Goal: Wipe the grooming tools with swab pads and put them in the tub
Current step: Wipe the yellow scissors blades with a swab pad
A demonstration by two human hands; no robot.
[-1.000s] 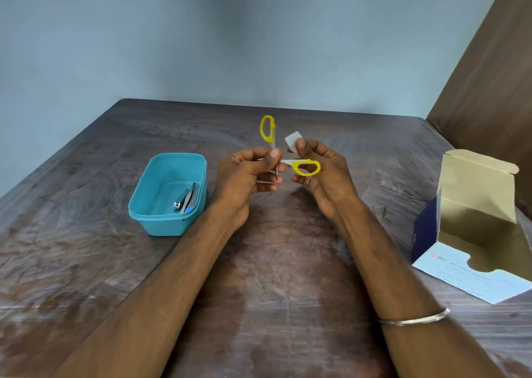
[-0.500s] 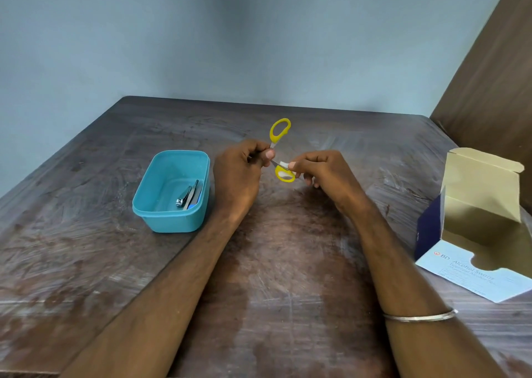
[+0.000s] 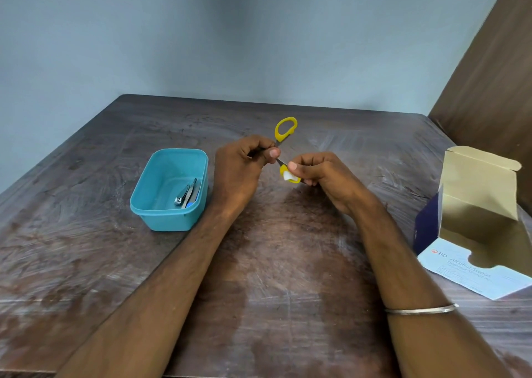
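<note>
Small scissors with yellow handles [image 3: 285, 129] are held above the table's middle. My left hand [image 3: 244, 167] pinches them near the pivot, hiding the blades. My right hand [image 3: 319, 173] holds a white swab pad [image 3: 287, 176] pressed against the lower yellow handle loop. To the left stands the teal tub [image 3: 161, 164], open, with a nail clipper [image 3: 180, 197] and a slim metal tool with a blue part lying in it.
An open box of alcohol swabs [image 3: 475, 225] stands at the right table edge, lid flap up. A brown wooden panel rises behind it. The dark wooden table [image 3: 288, 276] meets a grey wall at the back. A metal bangle sits on my right wrist.
The scissors tilted and came down slightly. My right hand moved the pad from above the handles onto the lower yellow loop. The tub and box have not moved.
</note>
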